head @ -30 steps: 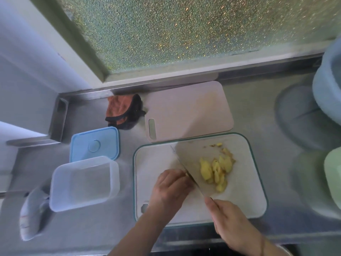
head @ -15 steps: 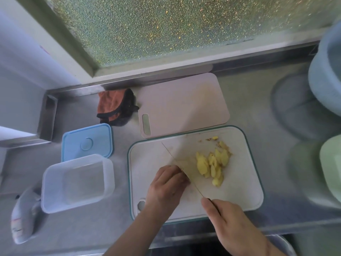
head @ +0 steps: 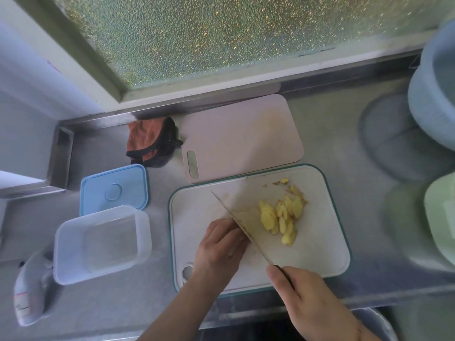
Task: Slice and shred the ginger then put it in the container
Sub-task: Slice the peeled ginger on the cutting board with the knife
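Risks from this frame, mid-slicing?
1. The left hand sits curled right against the knife blade, so a slip could nick its fingers.
2. The ginger slices lie loose on the white cutting board; some may scatter when carried across to the clear container.

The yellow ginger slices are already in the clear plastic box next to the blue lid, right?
Not quite. The head view shows the ginger slices lying on the white cutting board, right of the knife. The clear plastic box does sit next to the blue lid, but there is no ginger in it.
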Action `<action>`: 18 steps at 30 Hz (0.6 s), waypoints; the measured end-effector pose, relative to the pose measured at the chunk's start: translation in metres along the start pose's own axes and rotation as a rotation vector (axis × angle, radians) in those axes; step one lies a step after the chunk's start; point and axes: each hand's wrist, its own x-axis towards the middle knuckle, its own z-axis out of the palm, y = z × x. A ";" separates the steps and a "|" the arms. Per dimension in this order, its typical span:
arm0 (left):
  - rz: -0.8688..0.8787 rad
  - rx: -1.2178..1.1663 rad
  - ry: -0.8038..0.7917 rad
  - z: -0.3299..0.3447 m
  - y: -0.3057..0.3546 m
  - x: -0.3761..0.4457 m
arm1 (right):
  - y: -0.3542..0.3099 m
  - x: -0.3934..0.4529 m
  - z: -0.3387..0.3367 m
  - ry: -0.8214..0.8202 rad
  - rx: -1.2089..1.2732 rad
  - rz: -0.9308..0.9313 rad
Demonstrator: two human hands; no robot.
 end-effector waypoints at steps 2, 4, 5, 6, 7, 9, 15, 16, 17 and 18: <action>-0.003 0.008 0.000 0.001 0.000 0.000 | -0.001 0.001 -0.001 -0.009 -0.011 0.008; 0.002 0.015 -0.002 0.001 0.000 -0.001 | -0.003 0.002 -0.001 -0.017 -0.005 0.009; 0.002 0.013 -0.002 0.001 0.000 0.000 | -0.003 0.002 -0.001 -0.020 -0.004 0.009; 0.001 0.012 0.000 0.001 0.000 0.000 | -0.003 0.002 -0.002 -0.023 -0.008 0.010; 0.002 0.014 0.001 0.001 0.000 0.000 | -0.003 0.002 -0.002 -0.026 -0.014 0.013; 0.001 0.026 -0.005 0.001 0.000 0.000 | -0.004 0.002 -0.002 -0.037 -0.033 0.028; -0.011 0.037 -0.027 0.001 -0.001 0.002 | -0.011 0.004 -0.003 -0.073 -0.080 0.052; -0.015 0.040 -0.033 0.001 -0.001 0.003 | -0.011 0.004 -0.003 -0.079 -0.084 0.053; -0.019 0.044 -0.040 0.000 -0.001 0.002 | -0.012 0.005 -0.004 -0.086 -0.089 0.056; -0.022 0.049 -0.048 0.000 -0.001 0.002 | -0.012 0.006 -0.004 -0.096 -0.096 0.058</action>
